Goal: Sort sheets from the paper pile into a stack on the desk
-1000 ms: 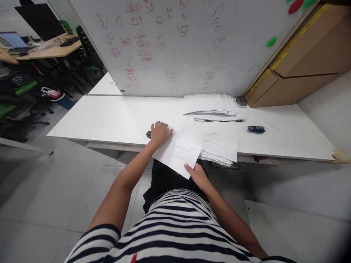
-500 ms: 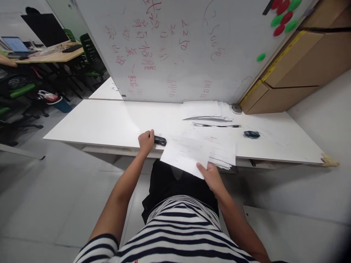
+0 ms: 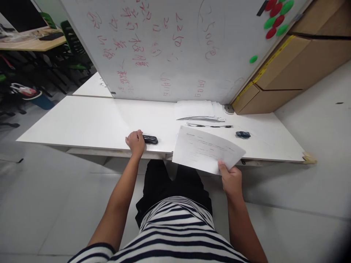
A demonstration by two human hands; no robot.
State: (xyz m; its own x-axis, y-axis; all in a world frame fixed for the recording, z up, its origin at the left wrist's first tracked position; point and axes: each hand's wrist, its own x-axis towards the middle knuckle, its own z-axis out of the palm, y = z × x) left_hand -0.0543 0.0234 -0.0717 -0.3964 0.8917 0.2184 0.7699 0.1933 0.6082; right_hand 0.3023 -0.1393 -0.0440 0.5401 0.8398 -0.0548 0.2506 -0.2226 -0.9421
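Right hand [image 3: 231,180]: your thumb and fingers pinch the printed paper [image 3: 201,148] across the front edge of the desk [image 3: 93,120].
Left hand [image 3: 135,143]: your fingers curl round one end of the black stapler [image 3: 151,139].
Desktop: white, paper stack [image 3: 196,109] behind.
Backdrop: red-written whiteboard [image 3: 186,73], cardboard boxes [image 3: 285,69] beside.

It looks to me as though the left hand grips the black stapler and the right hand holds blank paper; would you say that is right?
Not quite: the paper is not blank, as the head view shows it is printed on its upper face. The right hand does hold it, and the left hand does grip the black stapler.
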